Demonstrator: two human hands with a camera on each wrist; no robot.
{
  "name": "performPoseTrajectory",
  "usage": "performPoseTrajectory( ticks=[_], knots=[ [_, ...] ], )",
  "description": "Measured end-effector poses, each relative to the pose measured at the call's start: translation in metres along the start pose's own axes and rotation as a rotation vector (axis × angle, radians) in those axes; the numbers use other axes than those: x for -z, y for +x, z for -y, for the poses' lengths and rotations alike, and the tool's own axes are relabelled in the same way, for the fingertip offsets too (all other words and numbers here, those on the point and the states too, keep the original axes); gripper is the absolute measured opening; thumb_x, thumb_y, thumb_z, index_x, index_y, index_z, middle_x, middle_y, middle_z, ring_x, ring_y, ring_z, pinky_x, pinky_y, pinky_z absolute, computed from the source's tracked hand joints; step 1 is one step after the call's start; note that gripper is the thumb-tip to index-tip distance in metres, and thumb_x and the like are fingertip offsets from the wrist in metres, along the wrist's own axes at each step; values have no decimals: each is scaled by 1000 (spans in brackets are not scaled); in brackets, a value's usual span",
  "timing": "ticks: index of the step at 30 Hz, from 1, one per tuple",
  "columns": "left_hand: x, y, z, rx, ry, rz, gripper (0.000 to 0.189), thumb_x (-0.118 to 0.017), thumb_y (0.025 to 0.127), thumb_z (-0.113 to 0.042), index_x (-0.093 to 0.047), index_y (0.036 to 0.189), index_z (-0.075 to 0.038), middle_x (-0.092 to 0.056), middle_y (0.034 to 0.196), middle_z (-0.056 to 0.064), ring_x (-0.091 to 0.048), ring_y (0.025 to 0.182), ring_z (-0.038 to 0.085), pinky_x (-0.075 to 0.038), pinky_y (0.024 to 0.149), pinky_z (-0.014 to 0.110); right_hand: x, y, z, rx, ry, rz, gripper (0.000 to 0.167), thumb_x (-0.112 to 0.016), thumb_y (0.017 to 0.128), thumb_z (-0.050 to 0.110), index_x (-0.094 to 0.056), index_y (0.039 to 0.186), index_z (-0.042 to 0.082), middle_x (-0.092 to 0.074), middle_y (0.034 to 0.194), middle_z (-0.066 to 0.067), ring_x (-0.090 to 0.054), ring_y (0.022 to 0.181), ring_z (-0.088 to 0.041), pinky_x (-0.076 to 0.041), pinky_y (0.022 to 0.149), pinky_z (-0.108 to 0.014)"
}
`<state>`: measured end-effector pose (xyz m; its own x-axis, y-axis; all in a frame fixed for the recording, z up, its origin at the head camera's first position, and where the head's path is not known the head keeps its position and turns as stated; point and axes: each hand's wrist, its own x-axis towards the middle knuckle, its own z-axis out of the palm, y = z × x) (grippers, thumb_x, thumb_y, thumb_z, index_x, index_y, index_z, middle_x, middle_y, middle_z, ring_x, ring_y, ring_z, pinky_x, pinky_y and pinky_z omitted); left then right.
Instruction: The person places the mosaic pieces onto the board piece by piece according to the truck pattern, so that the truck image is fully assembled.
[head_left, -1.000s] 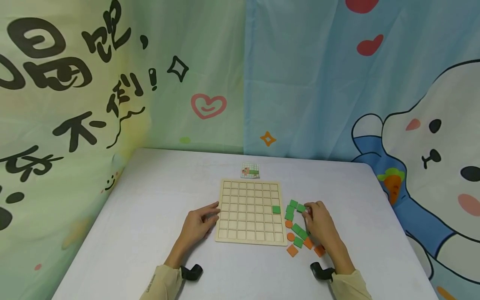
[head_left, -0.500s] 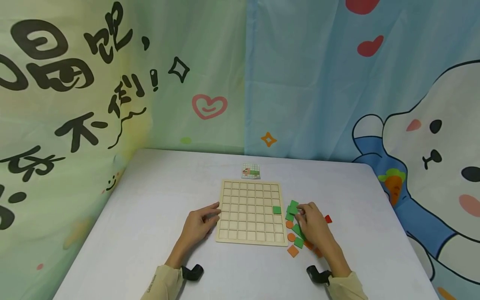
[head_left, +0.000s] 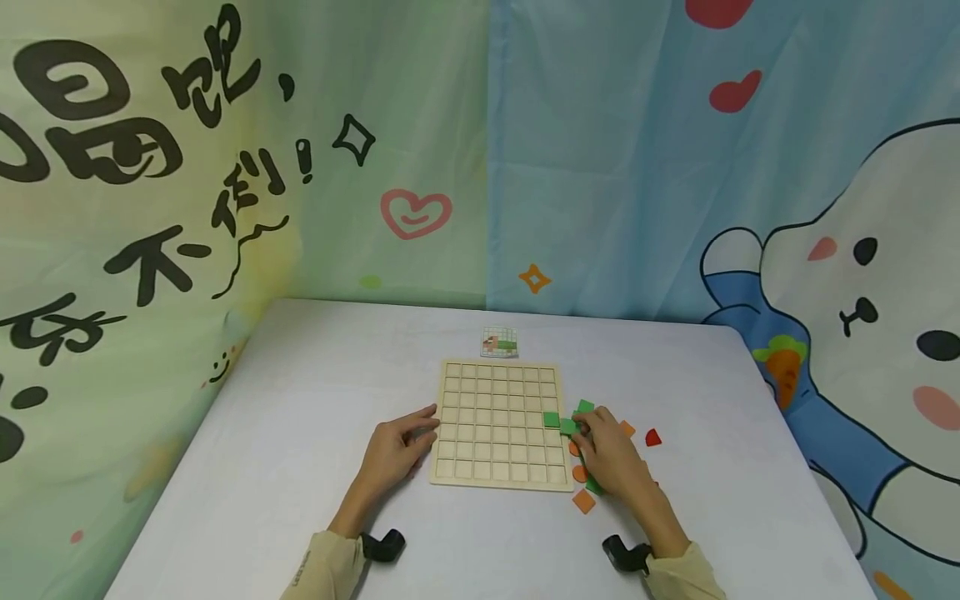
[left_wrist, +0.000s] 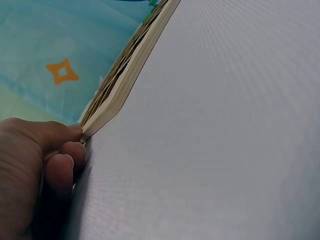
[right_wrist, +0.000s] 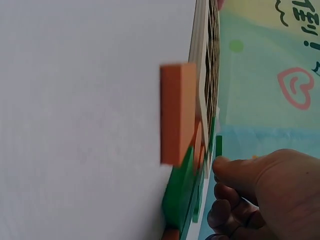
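Note:
A pale wooden grid board point(head_left: 495, 486) lies on the white table, with one green tile point(head_left: 551, 419) in a cell near its right edge. My left hand point(head_left: 399, 446) rests beside the board, fingertips at its left edge. In the left wrist view the fingertips point(left_wrist: 74, 132) meet the board's corner point(left_wrist: 107, 114). Between thumb and fingers, my right hand point(head_left: 611, 454) pinches a green square tile point(head_left: 569, 427) over the board's right edge. The right wrist view shows that tile edge-on, sticking out past the thumb point(right_wrist: 227, 167).
Green tiles point(head_left: 586, 406) and orange round pieces point(head_left: 580, 473) lie right of the board, partly hidden by the right hand. An orange square point(head_left: 583, 501) sits nearer, a red piece point(head_left: 653, 437) farther right. A small picture card point(head_left: 499, 342) lies behind the board.
My right hand has moved left from the loose pieces to the board's right edge, bringing a green tile with it. The red piece has come into view. The left hand stays put.

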<state>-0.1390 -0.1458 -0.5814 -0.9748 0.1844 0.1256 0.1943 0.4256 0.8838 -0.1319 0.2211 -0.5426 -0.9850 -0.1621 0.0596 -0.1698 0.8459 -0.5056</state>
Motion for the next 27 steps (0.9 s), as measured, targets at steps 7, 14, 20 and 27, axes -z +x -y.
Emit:
performPoseTrajectory(
  ticks=[7,14,20,27],
  knots=[
    [1,-1,-1,22,6,2,24,-74,100,-12,-79,123,-8,-69,145,6,-50,38,4,-44,40,24,-4,-3,9,63,-29,0,28,-72,100,9,-70,125,-1,-61,105,-9,-56,89,-16,-54,81,-39],
    [1,0,2,-12,-16,2,24,-74,99,-10,-78,122,-4,-69,145,13,-49,38,2,-44,39,24,-7,-4,11,78,-37,10,27,-72,99,9,-71,125,-1,-62,102,-7,-55,88,-15,-53,80,-36],
    [0,0,3,-15,-28,7,24,-74,99,-9,-79,121,-4,-69,144,14,-50,37,2,-44,38,24,-7,-5,14,63,-31,41,29,-72,99,10,-71,126,-1,-64,103,-8,-55,89,-15,-53,80,-34],
    [1,1,4,-20,-20,3,23,-74,99,-9,-79,120,-5,-70,143,13,-50,38,2,-44,38,23,-8,-4,15,88,-44,26,28,-74,98,10,-73,125,1,-66,108,-9,-57,92,-16,-53,80,-34]
  ],
)
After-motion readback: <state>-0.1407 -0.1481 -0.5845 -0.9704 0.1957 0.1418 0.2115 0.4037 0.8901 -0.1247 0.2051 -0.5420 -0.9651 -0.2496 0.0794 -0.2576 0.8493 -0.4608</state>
